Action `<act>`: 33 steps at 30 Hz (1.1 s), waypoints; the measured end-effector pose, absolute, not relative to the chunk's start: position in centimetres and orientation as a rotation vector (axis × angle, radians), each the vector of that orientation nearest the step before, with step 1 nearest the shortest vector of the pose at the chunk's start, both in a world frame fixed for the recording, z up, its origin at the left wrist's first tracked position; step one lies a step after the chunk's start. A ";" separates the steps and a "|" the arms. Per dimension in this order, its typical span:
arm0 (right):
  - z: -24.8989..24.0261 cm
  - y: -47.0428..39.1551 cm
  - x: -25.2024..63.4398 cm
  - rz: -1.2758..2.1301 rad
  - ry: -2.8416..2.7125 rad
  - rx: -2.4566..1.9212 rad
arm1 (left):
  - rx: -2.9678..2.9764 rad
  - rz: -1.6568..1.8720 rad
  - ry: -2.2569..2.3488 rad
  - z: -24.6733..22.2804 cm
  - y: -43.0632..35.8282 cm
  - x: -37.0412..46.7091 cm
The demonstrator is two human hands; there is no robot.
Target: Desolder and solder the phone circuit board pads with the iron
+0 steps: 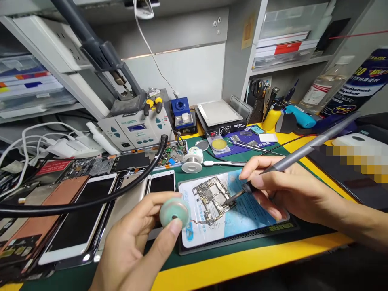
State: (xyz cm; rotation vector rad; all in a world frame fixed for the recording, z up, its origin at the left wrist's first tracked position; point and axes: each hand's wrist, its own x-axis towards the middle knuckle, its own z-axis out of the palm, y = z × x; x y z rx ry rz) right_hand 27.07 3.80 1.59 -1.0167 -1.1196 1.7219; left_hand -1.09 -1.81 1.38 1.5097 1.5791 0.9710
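Observation:
My left hand (133,246) holds a small pale-green spool of desoldering braid (175,211), with a thin copper strand running from it to the circuit board (212,199). My right hand (285,190) grips a grey soldering iron (306,151) like a pen. Its dark tip (230,199) touches the right part of the board. The board lies on a blue-and-white mat (242,214) set on a black pad.
Several phones and screens (79,218) lie at the left under a black hose (91,202). A rework station (136,131), a hot plate (218,115), a solder reel (192,159), a flux tin (218,144) and tweezers (248,146) stand behind. The yellow table edge (242,262) runs in front.

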 end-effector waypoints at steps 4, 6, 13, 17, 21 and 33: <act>1.3 3.2 27.4 1.640 -1.308 -1.050 | 1.553 0.860 1.508 1.7 -0.8 -0.8; 1.3 2.7 27.4 1.521 -1.452 -1.081 | 1.609 0.829 1.461 1.7 -0.3 -0.5; 0.7 1.4 27.3 0.971 -1.910 -1.078 | 1.741 0.799 1.460 1.8 0.7 0.3; 0.7 1.3 27.2 0.883 -2.024 -1.072 | 1.759 0.829 1.457 1.5 0.9 0.2; 1.1 1.2 26.9 0.874 -2.020 -1.067 | 1.820 0.807 1.449 0.9 1.0 -0.1; 1.2 1.2 26.3 0.840 -2.117 -1.017 | 1.745 0.823 1.546 1.2 0.5 0.8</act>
